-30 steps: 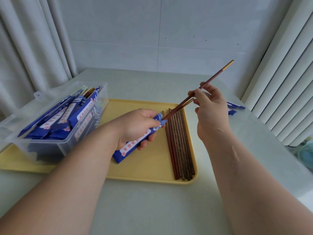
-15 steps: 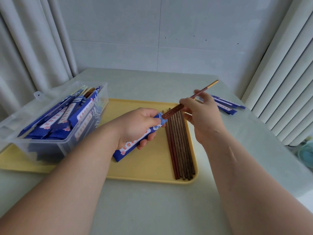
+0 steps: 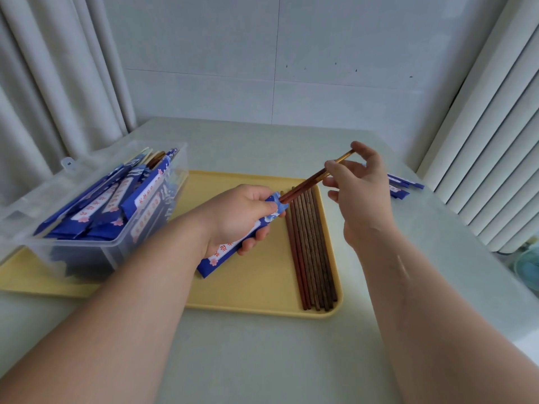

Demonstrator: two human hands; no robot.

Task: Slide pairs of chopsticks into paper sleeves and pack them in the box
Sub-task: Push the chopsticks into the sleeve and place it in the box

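My left hand grips a blue paper sleeve with a white label, held above the yellow tray. A pair of brown chopsticks with gold ends is partly inside the sleeve's mouth. My right hand pinches the gold end of that pair between thumb and fingers. Several loose brown chopsticks lie side by side along the tray's right part. A clear plastic box on the tray's left holds several filled blue sleeves.
Several empty blue sleeves lie on the pale table beyond my right hand. Curtains hang at the left, a white slatted blind stands at the right, and a tiled wall rises behind the table.
The chopstick pair has slid deeper into the sleeve. My right hand has moved back along the sticks to their gold end. My left hand has stayed in place.
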